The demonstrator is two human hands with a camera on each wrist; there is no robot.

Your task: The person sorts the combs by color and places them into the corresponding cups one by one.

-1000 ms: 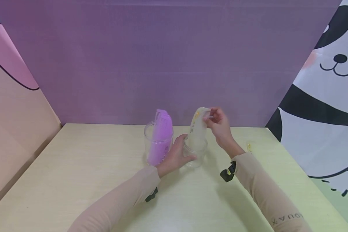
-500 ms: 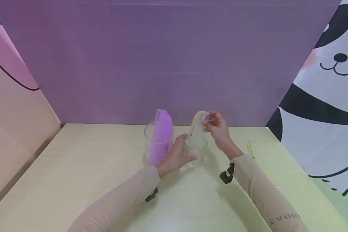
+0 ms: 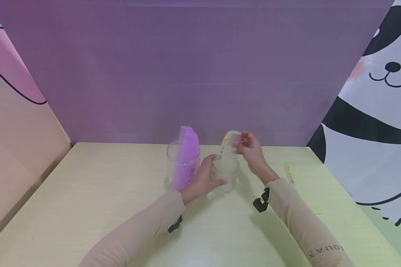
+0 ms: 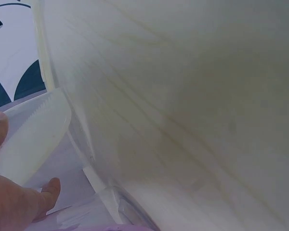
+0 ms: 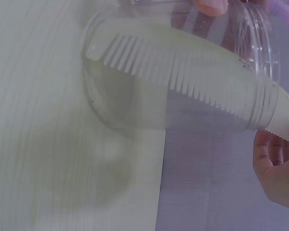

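Head view: left hand (image 3: 204, 177) grips clear jar (image 3: 230, 174); right hand (image 3: 253, 151) pinches pale comb (image 3: 228, 143).

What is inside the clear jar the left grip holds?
A pale comb leans inside the clear jar, teeth showing through the wall; its top sticks out above the rim, in the right grip. Whatever the left grip covers in the head view cannot be seen there.

Whitish comb (image 3: 228, 142) with yellow motifs inside clear jar (image 3: 231, 180), purple comb (image 3: 188, 155) left of jar, pale yellowish grained desk (image 3: 113, 185) under jar
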